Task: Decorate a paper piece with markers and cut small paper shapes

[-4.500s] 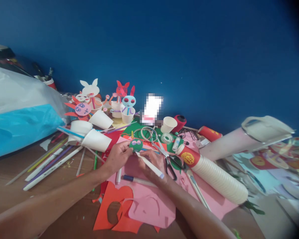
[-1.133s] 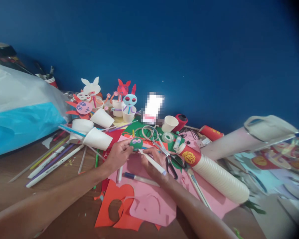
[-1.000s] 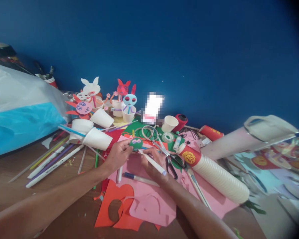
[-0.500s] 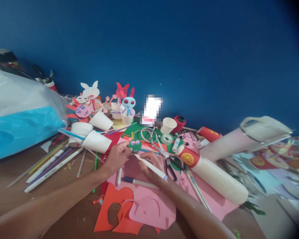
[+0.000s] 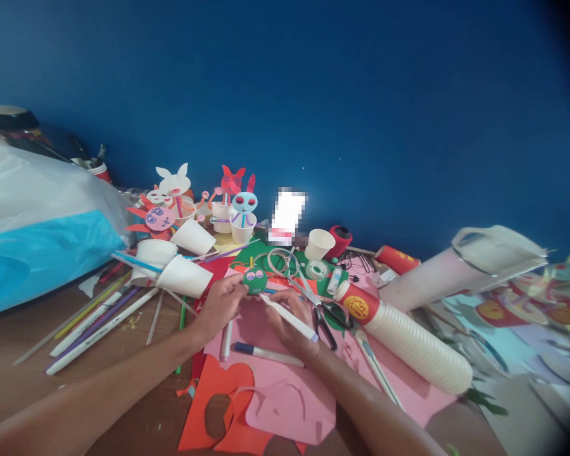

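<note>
1. A round green paper face (image 5: 255, 282) is pinched by the left hand (image 5: 218, 309), held up over the pink paper (image 5: 289, 405).
2. A white marker (image 5: 289, 318) is gripped by the right hand (image 5: 289, 329), and its tip is kept just beside the face.
3. Black-handled scissors (image 5: 325, 328) are lying just right of that hand, with a long stack of paper cups (image 5: 408, 342) past them.
4. White cups (image 5: 184, 276) are lying on their sides, far left of the hands.

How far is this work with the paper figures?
Done: the blue-faced cup figure at back. In hand: left hand holds a green paper face, right hand a white tube. Left: the face seems to lack a cup body; a paper cup lies nearby.
</note>
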The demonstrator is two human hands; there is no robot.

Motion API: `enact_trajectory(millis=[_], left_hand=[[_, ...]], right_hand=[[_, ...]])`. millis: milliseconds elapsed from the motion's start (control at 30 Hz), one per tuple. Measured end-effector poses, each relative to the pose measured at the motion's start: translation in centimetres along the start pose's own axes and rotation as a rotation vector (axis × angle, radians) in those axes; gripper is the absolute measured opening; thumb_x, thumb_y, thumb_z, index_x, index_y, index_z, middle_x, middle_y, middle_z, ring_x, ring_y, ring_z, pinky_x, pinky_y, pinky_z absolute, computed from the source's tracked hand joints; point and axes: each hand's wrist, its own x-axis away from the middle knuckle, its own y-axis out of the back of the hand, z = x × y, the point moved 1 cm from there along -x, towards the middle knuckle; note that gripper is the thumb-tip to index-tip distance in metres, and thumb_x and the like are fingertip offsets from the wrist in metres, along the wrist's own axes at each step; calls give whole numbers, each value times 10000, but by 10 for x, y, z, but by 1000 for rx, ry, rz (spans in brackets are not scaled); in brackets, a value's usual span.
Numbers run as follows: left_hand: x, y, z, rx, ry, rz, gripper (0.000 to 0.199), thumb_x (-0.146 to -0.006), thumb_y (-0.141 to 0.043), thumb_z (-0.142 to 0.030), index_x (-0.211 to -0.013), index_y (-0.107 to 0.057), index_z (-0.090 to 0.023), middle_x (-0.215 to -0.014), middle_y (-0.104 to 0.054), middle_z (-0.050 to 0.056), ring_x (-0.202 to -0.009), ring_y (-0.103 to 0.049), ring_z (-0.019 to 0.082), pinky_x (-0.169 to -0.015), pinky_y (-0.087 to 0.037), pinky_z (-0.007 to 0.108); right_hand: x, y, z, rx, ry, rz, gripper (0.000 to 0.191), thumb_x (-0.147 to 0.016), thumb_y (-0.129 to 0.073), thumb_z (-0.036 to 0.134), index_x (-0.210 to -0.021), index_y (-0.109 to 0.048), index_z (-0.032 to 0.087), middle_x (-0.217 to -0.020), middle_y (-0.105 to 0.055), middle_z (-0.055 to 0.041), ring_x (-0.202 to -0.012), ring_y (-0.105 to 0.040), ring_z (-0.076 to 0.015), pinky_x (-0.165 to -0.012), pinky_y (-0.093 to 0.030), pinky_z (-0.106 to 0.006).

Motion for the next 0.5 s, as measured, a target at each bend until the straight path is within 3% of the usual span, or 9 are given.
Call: enact_trajectory(millis=[100, 267, 500], left_hand=[[1, -1, 0, -5, -7, 7, 175, -737, -482, -286, -823, -568, -161, -454, -290, -92, -322, -198, 30, -311, -157, 164], [1, -1, 2, -25, -4, 11, 149, -736, -477, -300, -764, -547, -171, -447, -261, -92, -329, -198, 36, -325, -154, 173], [2, -2, 1, -80, -66, -18, 148, -723, -478, -286, -711, -551, -158, -441, -308, -87, -340, -206, 37, -353, -149, 195]], right_hand=[[0, -1, 0, -2, 5, 34, 118, -733, -550, 230, -844, -557, 191, -767, -647, -29, -671, -621, -147, -614, -505, -242], [2, -9, -2, 30, 3, -66, 100, -730, -556, 266, -806, -578, 204, -713, -647, -18, -635, -618, -143, -574, -498, -231], [2, -9, -2, 64, 15, -64, 99, -723, -566, 264, -796, -587, 201, -724, -653, -18, -641, -617, -143, -600, -486, -238]])
